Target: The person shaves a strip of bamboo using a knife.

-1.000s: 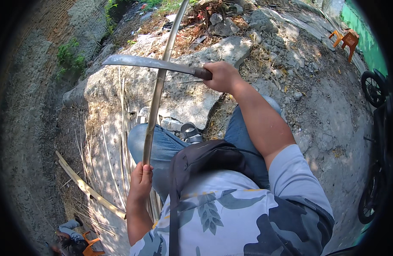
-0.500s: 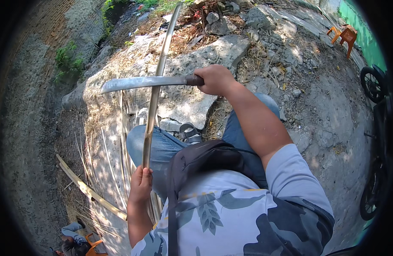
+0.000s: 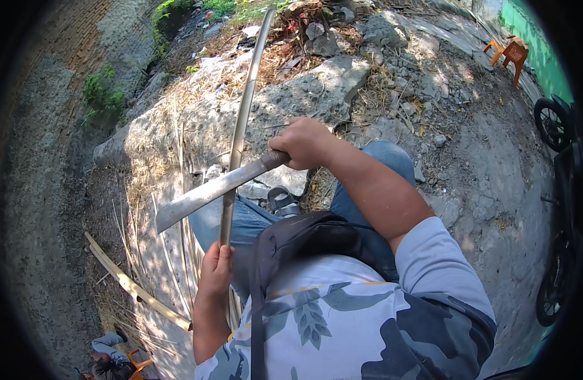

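My right hand (image 3: 302, 143) is closed round the dark handle of a machete (image 3: 209, 194), whose broad metal blade points to the lower left. The blade crosses over a long split bamboo strip (image 3: 242, 120), above my left knee; whether it cuts into the strip I cannot tell. At the strip's near end, my left hand (image 3: 216, 266) grips it between thumb and fingers. From there the strip rises away from me, slightly curved, its far end near the top of the view.
Thin bamboo strips (image 3: 168, 247) lie on the ground to my left, beside a thicker split bamboo piece (image 3: 136, 288). Ahead lies a broken concrete slab (image 3: 291, 95) with rubble. A person (image 3: 111, 358) sits at the lower left. Orange chairs (image 3: 514, 57) and a motorcycle (image 3: 554, 209) stand right.
The machete has come nearer to me along the bamboo strip, its tip swinging downward. My right hand has moved down and slightly left; my left hand keeps its hold, shifting slightly right.
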